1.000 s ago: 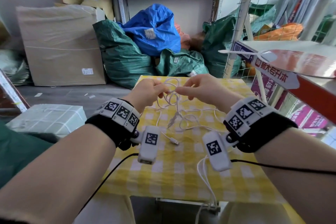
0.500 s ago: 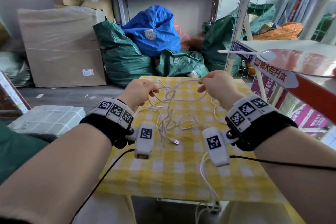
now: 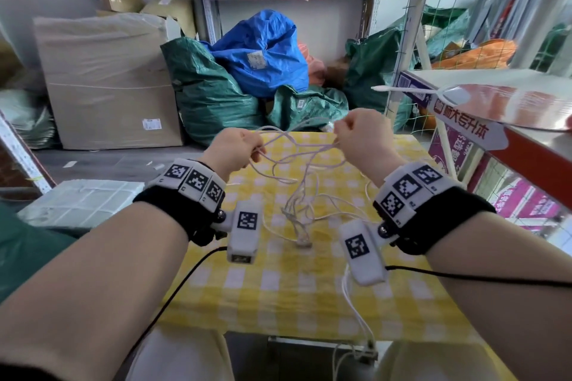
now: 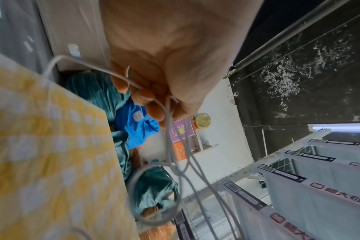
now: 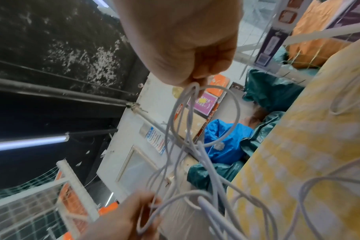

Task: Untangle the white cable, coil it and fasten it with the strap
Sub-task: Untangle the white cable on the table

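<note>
A thin white cable (image 3: pixel 297 161) hangs in tangled loops between my two raised hands above the yellow checked table (image 3: pixel 278 294). My left hand (image 3: pixel 235 148) pinches strands of it at the left; the left wrist view shows the fingers (image 4: pixel 154 104) curled round the cable (image 4: pixel 175 155). My right hand (image 3: pixel 359 133) grips other loops higher at the right, with its fingers (image 5: pixel 203 71) pinching the cable (image 5: pixel 187 126). The knotted lower part and a plug end (image 3: pixel 301 240) trail down onto the cloth. I see no strap.
Green sacks (image 3: pixel 213 93) and a blue sack (image 3: pixel 263 52) pile up behind the table, beside a large cardboard box (image 3: pixel 105 80). A red-and-white shelf (image 3: pixel 495 120) with a hand fan juts in at the right. Another white lead (image 3: pixel 356 312) hangs over the table's near edge.
Both hands have risen and drawn apart, lifting the cable loops off the cloth. The tangle now hangs stretched, with only its lower end on the table.
</note>
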Tool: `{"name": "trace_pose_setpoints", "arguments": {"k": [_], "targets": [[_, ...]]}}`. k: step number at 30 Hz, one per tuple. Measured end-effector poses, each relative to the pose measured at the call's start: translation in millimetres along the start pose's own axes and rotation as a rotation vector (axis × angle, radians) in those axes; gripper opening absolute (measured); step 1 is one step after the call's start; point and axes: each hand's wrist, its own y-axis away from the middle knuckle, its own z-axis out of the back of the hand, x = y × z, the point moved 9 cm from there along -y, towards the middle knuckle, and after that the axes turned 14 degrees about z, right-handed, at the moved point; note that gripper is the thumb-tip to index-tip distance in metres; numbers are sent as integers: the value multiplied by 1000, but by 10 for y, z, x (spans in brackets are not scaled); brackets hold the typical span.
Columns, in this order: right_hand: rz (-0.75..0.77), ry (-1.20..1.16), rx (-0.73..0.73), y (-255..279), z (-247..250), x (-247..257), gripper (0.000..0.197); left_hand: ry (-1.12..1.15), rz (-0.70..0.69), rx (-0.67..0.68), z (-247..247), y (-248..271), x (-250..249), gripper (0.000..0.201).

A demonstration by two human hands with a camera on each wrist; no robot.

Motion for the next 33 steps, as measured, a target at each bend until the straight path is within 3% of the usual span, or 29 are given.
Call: {"name": "trace_pose_setpoints", "arguments": {"k": [3,5,7,11,13,16,18,22,25,27,30,33], "targets": [[-195,53,27,6,76,-362,29,26,24,-51,152,-71,127,35],[-214,86,129,32,6,-411,24,77,50,-14,122,-51,141,32],[-126,102,179,55,-67,-268,22,93,45,50,35,2,81,30],[219,99,164,92,-155,311,51,54,-1,172,-153,113,-90,30],[339,86,186,97,-245,509,40,51,-17,201,-215,158,-158,31],[388,44,192,95,-281,605,16,32,-37,213,-249,191,-213,31],[322,-4,110,62,-174,511,25,2,-17,155,-160,155,-174,32],[-21,-86,-90,-7,84,-66,31,19,88,28,93,26,60,31],[-261,-173,-109,52,131,-405,26,74,170,19,168,-7,226,27],[-318,-157,-37,99,95,-465,36,90,191,39,144,0,257,25],[-166,81,141,88,-39,-259,46,108,161,106,17,49,168,26],[156,94,208,73,-234,186,57,85,104,169,-126,112,19,27]]}}
